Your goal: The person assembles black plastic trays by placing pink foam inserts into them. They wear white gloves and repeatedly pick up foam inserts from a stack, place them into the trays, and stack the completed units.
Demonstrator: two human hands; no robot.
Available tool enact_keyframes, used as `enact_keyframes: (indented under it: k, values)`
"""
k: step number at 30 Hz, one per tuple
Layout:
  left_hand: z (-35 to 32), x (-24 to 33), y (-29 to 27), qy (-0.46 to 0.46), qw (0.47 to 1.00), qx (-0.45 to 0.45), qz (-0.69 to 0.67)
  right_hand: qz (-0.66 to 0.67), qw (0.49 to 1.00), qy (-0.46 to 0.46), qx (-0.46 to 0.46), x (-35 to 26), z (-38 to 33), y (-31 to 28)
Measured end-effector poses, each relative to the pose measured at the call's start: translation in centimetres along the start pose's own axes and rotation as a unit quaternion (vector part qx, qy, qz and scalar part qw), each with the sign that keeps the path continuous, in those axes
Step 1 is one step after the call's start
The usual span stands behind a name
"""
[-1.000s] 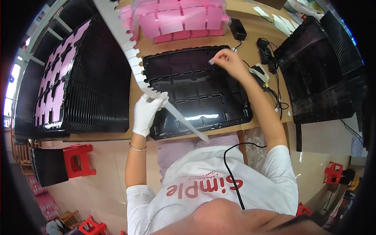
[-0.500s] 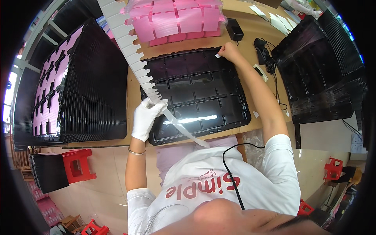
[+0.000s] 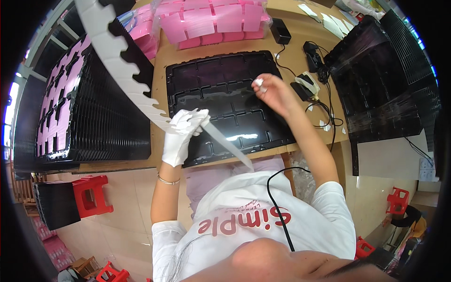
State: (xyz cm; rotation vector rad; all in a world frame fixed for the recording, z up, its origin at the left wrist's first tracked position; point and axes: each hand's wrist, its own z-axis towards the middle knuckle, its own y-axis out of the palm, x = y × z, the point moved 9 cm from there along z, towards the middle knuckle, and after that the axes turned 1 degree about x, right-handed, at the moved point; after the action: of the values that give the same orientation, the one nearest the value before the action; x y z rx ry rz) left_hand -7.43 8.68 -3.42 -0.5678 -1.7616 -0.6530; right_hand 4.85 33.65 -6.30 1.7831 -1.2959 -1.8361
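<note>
My left hand (image 3: pixel 182 134), in a white glove, grips a long white strip of notched labels (image 3: pixel 110 56). The strip arches up to the far left, and its narrow tail (image 3: pixel 228 146) hangs over the near edge of the black plastic tray (image 3: pixel 235 129). Over the right part of that tray is my bare right hand (image 3: pixel 275 94), its thumb and forefinger pinched on a small white sticker (image 3: pixel 259 82). The tray lies flat, with molded ridges dividing it into sections.
Tall stacks of black trays stand at left (image 3: pixel 112 98) and right (image 3: pixel 376 84). Pink trays wrapped in plastic (image 3: pixel 211 21) sit at the back. A black adapter (image 3: pixel 281 32), tangled cables (image 3: pixel 324 77) and white scraps (image 3: pixel 322 123) lie on the table's right side. Red stools (image 3: pixel 92 195) are below.
My right hand has drawn back from the tray's far right corner toward its middle. My left hand has turned slightly, and the label strip has swung left.
</note>
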Motion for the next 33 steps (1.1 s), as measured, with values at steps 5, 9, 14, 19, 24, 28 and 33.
enact_keyframes:
  k: [5,9,14,19,24,28,33]
  values:
    - [-2.0,-0.9,3.6,-0.037,0.998,-0.032,-0.037,-0.137,0.989,0.055,-0.009,7.6,-5.9,6.4]
    - [-2.7,-2.8,4.1,-0.039,0.997,-0.018,-0.062,-0.379,0.920,-0.082,0.057,6.6,-8.4,8.2]
    - [-3.1,-3.1,4.9,-0.036,0.998,0.004,-0.058,-0.573,0.742,-0.348,0.014,3.6,-12.0,10.4]
    - [-3.6,-3.6,6.3,-0.026,0.998,-0.012,-0.047,-0.563,0.776,-0.282,-0.030,1.0,-13.9,9.2]
    - [-4.0,-3.8,7.0,-0.043,0.999,-0.016,-0.008,-0.664,0.735,-0.028,0.136,-2.7,-12.6,-2.3]
    - [-3.9,-4.5,7.3,-0.048,0.998,-0.034,0.002,-0.735,0.658,-0.099,0.126,-2.7,-12.7,-2.3]
    - [-4.0,-4.9,7.6,-0.040,0.998,-0.046,-0.022,-0.758,0.619,-0.127,0.160,-2.7,-12.4,-2.7]
